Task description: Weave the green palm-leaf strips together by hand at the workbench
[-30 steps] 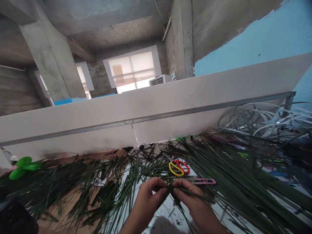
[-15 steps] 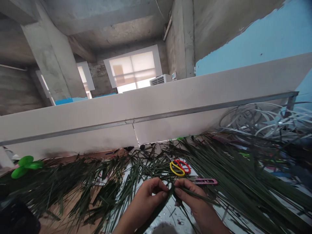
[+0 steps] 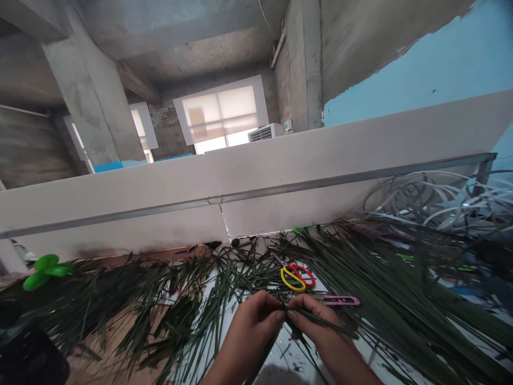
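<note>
Near the bottom middle, my left hand (image 3: pixel 256 326) pinches a dark green leaf strip between thumb and forefinger. Its fingertips meet those of my right hand (image 3: pixel 318 323), which grips the green strips from the other side. Parts of the strips hang below the hands, and one runs to the right past my right hand. Where the strips cross, the fingertips hide them. Just beyond the hands lie scissors (image 3: pixel 294 277) with one yellow and one red handle. A pink-handled cutter (image 3: pixel 342 301) lies beside my right hand.
Long green leaves (image 3: pixel 385 289) cover the right side; cut strips (image 3: pixel 132 299) are heaped on the left. A green balloon shape (image 3: pixel 47 271) is at far left, a dark object (image 3: pixel 32 355) below it. White coiled bands (image 3: pixel 433 198) lie at right, before a pale partition (image 3: pixel 256 166).
My left hand has moved slightly right, closing the small gap to my right hand's fingertips. Less of the leaf shows between them. The whole view has shifted a little.
</note>
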Demonstrator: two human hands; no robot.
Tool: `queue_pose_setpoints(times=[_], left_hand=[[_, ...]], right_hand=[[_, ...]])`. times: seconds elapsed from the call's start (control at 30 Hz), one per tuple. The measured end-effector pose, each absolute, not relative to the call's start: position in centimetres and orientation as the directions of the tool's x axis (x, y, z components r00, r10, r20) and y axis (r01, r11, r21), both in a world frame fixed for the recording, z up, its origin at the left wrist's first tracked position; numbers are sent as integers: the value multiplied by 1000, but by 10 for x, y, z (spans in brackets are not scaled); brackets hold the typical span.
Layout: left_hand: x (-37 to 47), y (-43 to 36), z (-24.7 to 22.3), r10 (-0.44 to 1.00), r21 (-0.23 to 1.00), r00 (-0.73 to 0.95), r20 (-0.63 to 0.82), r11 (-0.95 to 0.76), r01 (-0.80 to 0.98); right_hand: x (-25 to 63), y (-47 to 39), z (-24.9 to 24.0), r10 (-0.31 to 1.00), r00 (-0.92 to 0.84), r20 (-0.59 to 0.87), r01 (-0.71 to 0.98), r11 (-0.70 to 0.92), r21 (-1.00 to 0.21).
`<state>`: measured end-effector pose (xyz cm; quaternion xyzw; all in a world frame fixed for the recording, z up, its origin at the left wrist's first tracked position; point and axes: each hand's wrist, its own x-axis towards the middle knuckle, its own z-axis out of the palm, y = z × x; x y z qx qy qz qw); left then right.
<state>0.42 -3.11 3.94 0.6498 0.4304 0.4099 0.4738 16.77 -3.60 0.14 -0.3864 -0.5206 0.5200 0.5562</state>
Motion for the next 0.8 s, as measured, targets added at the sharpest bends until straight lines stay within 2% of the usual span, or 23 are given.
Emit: queue_pose_setpoints(times=[0.17,0.47,0.67,0.8], left_hand=[[8,-29,28,953,901,206,223,-282,328],[5,-30,24,925,803,219,310,-378,461],[7,-31,31,938,862,228,262,-334,383],[6,-28,30,945,946,262,196,-253,204]], right_hand=[[164,-38,-2,976,-117,184,-173,163,-971],[165,-36,-3,969,-176,176,-202,139,-969],[168,-35,1,966,-196,168,-209,126,-970],[170,-34,1,964,-204,171,-194,131,-972]])
